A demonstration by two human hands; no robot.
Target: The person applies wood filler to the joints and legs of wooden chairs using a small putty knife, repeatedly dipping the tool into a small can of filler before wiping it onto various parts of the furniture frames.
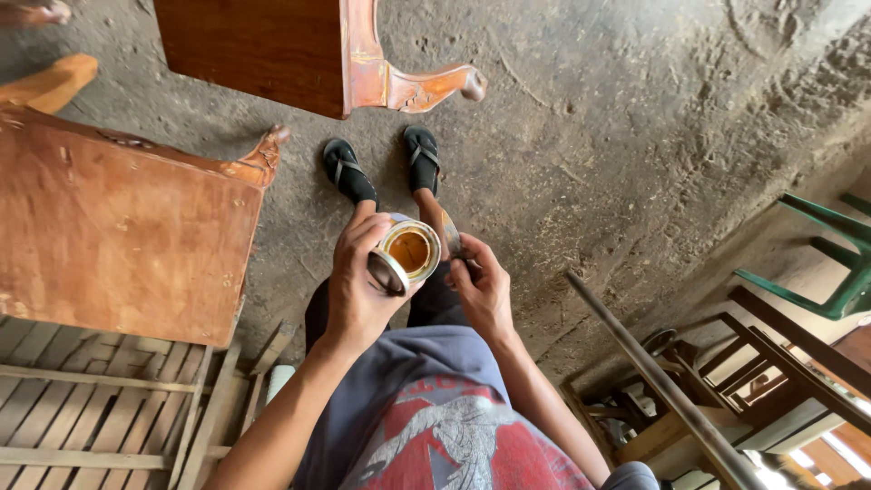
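At the centre of the frame the left hand (356,281) is clamped around an open tin of amber varnish (408,251), while the right hand (481,289) pinches a paintbrush (446,232) just beside its rim.

A rough, dusty concrete floor (635,136) carries everything. On it stand two reddish-brown wooden furniture pieces (118,236) with carved feet, a slatted wooden pallet (100,408), green plastic chairs (835,263), wooden chair frames (771,372), and two black sandals (349,172).
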